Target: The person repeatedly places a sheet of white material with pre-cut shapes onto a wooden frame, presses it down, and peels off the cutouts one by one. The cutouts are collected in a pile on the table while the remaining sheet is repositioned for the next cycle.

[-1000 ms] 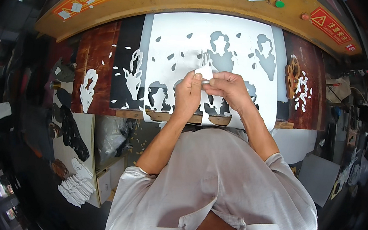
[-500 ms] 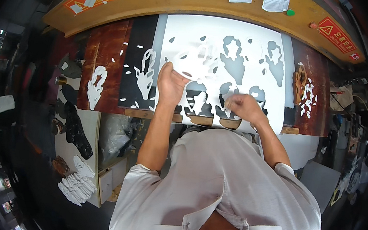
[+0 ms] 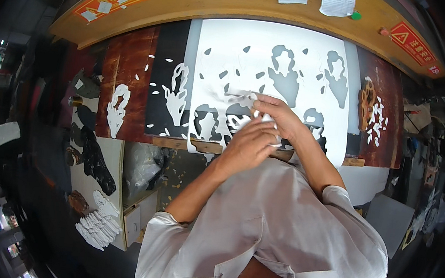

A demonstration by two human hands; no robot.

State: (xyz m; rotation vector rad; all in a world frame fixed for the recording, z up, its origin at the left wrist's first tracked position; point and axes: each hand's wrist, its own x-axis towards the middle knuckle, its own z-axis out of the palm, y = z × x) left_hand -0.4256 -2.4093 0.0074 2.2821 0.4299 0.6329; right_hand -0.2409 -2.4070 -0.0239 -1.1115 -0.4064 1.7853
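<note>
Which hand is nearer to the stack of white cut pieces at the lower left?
Left. The left hand is nearer the stack of white cut pieces, though well apart; the right hand lies beyond it.

left hand [image 3: 248,144] swung right, now meeting right hand [image 3: 279,118] over white sheet [image 3: 273,71]

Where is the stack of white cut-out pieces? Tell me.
In the head view, the stack of white cut-out pieces lies at lower left, on the side table's near end, below the black cut-out shapes.
</note>
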